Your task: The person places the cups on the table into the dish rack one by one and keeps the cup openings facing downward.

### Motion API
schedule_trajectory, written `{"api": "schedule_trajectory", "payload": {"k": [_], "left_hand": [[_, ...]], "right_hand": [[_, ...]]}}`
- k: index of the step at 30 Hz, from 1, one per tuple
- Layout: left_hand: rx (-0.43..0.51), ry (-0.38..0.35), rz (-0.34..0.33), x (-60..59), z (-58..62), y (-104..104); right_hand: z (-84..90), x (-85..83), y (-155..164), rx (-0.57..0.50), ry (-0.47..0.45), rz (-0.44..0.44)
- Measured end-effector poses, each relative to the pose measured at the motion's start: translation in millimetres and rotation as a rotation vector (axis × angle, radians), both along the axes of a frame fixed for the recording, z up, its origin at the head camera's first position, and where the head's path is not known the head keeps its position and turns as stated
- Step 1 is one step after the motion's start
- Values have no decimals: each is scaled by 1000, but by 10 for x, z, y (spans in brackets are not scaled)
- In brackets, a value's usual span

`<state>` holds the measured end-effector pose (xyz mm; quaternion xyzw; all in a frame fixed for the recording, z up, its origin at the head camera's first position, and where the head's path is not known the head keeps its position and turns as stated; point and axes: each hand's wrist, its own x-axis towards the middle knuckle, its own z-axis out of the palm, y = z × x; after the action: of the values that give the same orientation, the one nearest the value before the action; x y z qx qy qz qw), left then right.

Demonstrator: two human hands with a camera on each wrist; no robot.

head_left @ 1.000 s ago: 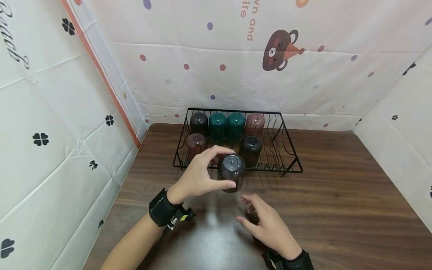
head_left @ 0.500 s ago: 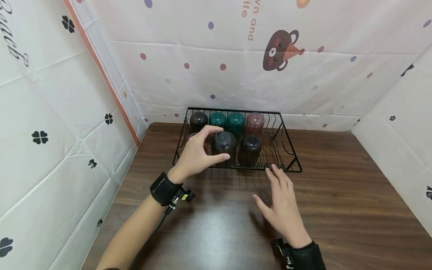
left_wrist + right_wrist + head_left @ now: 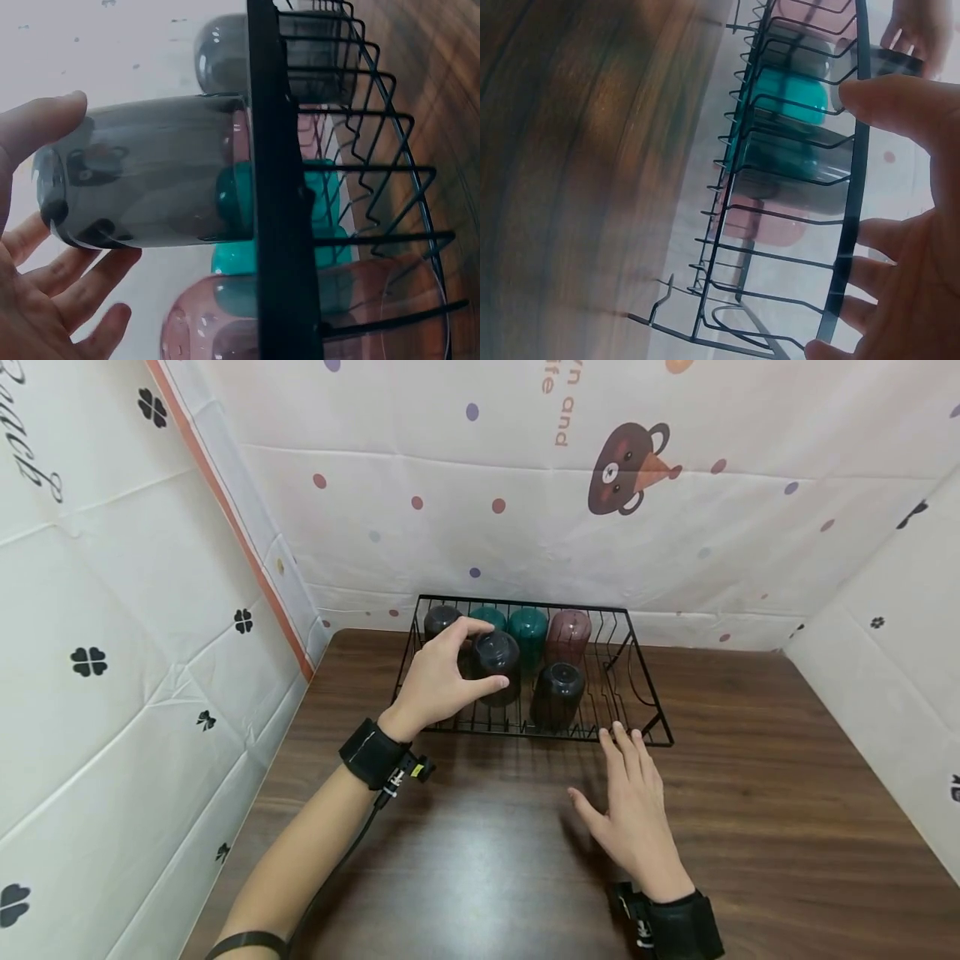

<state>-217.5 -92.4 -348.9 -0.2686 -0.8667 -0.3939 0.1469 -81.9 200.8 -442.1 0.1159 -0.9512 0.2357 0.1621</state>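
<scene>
Upside down at the front of a black wire rack (image 3: 622, 677), a dark grey glass (image 3: 497, 668) is gripped by my left hand (image 3: 438, 681). Thumb and fingers lie on opposite sides of its base end. The left wrist view has the glass (image 3: 142, 172) with its mouth end behind the rack's front bar (image 3: 274, 187). My right hand (image 3: 633, 810) is spread with straight fingers at the rack's front edge. By the right wrist view, the right hand's fingers (image 3: 877, 277) lie close to the front rim; contact is hard to tell. Another dark glass (image 3: 557, 696) stands right of the held one.
Behind, the rack's back row holds a dark glass (image 3: 441, 620), two teal glasses (image 3: 528, 635) and a pink glass (image 3: 568, 637). A front-left pink glass (image 3: 202, 322) is mostly hidden by my left hand in the head view. Brown wooden tabletop (image 3: 750, 793) lies under everything; a patterned cloth (image 3: 375, 552) hangs behind.
My left hand has carried the dark grey glass from in front of the rack forward into its front row. My right hand has moved forward and right to the rack's front edge, fingers straightened.
</scene>
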Motion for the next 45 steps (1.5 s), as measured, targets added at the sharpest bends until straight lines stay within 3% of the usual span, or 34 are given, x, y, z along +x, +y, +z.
{"api": "schedule_trajectory", "payload": {"k": [9,16,26,45], "left_hand": [[-187,-15,7,-114,-86,52],[-274,-43,3,-163,-175,77],[-417,-44,46,-195,-252,118],[-426,-46,88,-165,-218,30]], "right_hand": [[-14,17,-8,-12,-19,-3],[-19,0,-34,-13,-22,-4],[-25,-5,-79,-18,-37,-9],[-13,-44,-96,-28,-68,17]]}}
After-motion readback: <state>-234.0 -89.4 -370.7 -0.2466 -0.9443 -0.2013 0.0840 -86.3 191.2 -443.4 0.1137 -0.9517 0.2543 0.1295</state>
